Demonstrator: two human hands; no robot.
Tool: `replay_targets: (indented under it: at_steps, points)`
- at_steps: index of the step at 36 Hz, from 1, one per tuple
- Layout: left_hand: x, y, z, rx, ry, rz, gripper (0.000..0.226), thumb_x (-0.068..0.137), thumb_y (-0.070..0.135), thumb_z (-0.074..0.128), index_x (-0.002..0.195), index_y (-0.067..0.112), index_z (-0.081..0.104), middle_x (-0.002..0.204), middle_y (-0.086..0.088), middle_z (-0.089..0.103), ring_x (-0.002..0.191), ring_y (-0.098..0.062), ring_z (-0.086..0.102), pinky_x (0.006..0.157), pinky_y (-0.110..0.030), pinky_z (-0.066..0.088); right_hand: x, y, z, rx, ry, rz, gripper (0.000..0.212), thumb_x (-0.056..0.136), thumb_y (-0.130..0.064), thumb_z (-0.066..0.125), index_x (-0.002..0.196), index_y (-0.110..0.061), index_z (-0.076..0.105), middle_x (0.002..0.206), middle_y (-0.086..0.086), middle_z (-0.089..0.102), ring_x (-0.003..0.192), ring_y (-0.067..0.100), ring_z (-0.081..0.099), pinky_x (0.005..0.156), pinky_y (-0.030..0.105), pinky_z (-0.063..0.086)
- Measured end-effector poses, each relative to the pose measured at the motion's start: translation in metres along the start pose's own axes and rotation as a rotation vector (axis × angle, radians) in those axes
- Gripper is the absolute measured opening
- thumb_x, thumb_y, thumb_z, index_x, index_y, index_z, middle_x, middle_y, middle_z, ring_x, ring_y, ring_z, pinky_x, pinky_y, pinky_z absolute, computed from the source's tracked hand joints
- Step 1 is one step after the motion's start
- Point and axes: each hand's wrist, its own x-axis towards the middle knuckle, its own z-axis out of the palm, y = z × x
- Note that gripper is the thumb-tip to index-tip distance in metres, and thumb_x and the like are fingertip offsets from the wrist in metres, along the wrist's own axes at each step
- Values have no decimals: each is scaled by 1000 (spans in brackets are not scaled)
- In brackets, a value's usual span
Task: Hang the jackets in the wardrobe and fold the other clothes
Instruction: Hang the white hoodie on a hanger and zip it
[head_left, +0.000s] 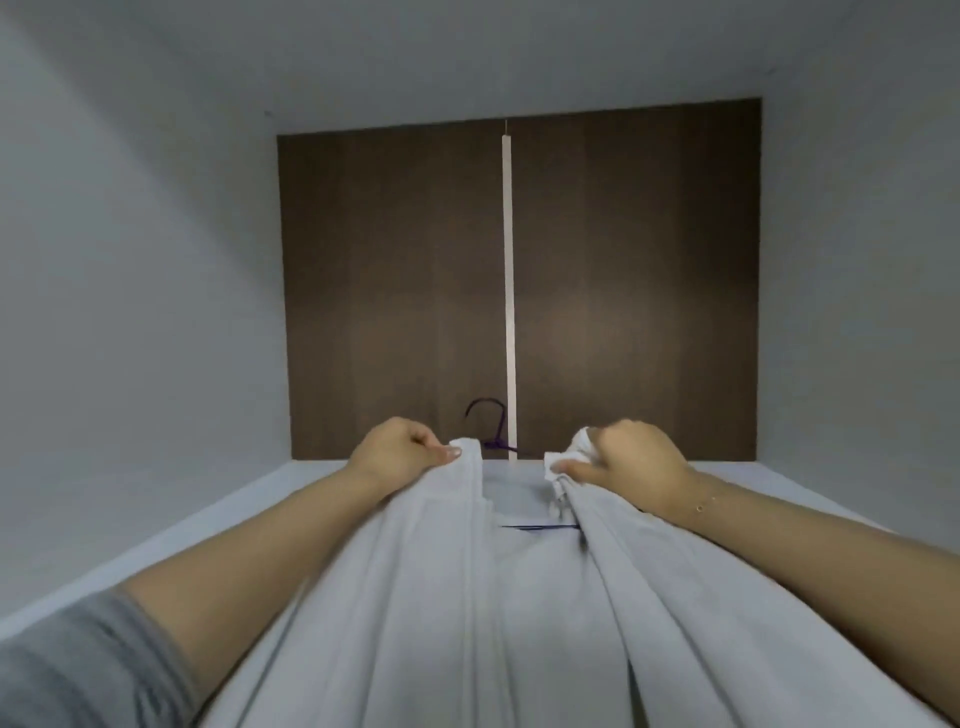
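A pale grey-white jacket (447, 597) hangs down in front of me on a dark purple hanger (491, 423), whose hook rises between my hands. My left hand (400, 449) pinches the left front edge of the jacket near the collar. My right hand (628, 457) is clenched on the bunched right front edge. The two hands hold the front of the jacket apart at the top. The lower part of the hanger is hidden inside the jacket.
I look into a wardrobe compartment with a dark brown back panel (389, 286) and a thin pale vertical strip (508, 291) down its middle. Grey-white side walls (130, 312) and a pale shelf surface (260, 499) enclose the space.
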Motion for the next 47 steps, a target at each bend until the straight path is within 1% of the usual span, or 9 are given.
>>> replay_targets:
  at_steps: [4, 8, 11, 14, 20, 26, 31, 36, 47]
  points:
    - [-3, -23, 19, 61, -68, -23, 31, 81, 34, 77, 77, 3, 72, 80, -1, 73, 79, -15, 64, 82, -31, 49, 0, -4, 32, -70, -81, -5, 55, 96, -62, 33, 77, -15, 53, 85, 4, 54, 74, 21, 50, 63, 30, 34]
    - [-4, -25, 24, 104, -25, -56, 25, 75, 33, 83, 70, 13, 69, 67, 11, 64, 65, -4, 57, 66, -19, 43, 2, -1, 36, -255, -34, -38, 59, 97, -61, 29, 98, -15, 66, 103, 4, 50, 96, 22, 52, 86, 33, 30]
    - [-6, -21, 24, 120, 14, -93, 28, 72, 30, 85, 67, 18, 61, 70, 9, 61, 73, -10, 57, 67, -18, 44, 5, -6, 23, -266, 81, -58, 47, 89, -64, 47, 102, -19, 50, 101, 3, 52, 88, 23, 55, 73, 32, 31]
    - [-14, -17, 22, 175, 38, -144, 32, 72, 37, 85, 69, 19, 58, 85, 2, 66, 91, -18, 61, 86, -28, 49, 7, -13, -1, 47, -34, 54, 36, 84, -49, 64, 90, -19, 45, 84, 0, 54, 77, 25, 55, 61, 30, 34]
    - [-47, 33, -11, 732, -1, 212, 13, 85, 10, 59, 93, 20, 58, 102, -3, 62, 95, -27, 61, 68, -28, 38, -20, -39, -54, -53, -176, -66, 27, 88, -46, 59, 79, -21, 65, 73, -5, 55, 79, 23, 55, 67, 28, 39]
    - [-122, 70, -47, 272, -252, 114, 14, 87, 20, 65, 93, 9, 72, 89, 0, 69, 73, -10, 59, 64, -18, 46, -87, -77, -115, 231, -406, -55, 22, 90, -34, 62, 94, -16, 74, 99, -2, 71, 96, 17, 62, 90, 35, 49]
    - [-208, 71, -65, -32, -242, 168, 15, 89, 7, 62, 85, 17, 72, 77, 9, 67, 67, -5, 59, 55, -9, 44, -161, -114, -146, 285, -188, -22, 18, 91, -35, 61, 94, -23, 74, 97, -13, 68, 83, -4, 55, 70, 10, 40]
    - [-288, 52, -54, -321, -294, 180, 14, 87, 7, 67, 90, 21, 71, 74, 10, 65, 68, -1, 58, 75, -18, 48, -251, -151, -143, 488, -53, 84, 12, 90, -27, 64, 89, -20, 74, 91, -10, 70, 81, 0, 59, 71, 18, 42]
    - [-439, -37, 52, -726, -481, -269, 12, 89, 13, 67, 95, 22, 72, 89, 5, 76, 80, -4, 70, 66, -13, 51, -434, -193, -74, 1009, -140, 661, 15, 93, -25, 62, 88, -20, 76, 92, -2, 74, 93, 13, 67, 84, 25, 49]
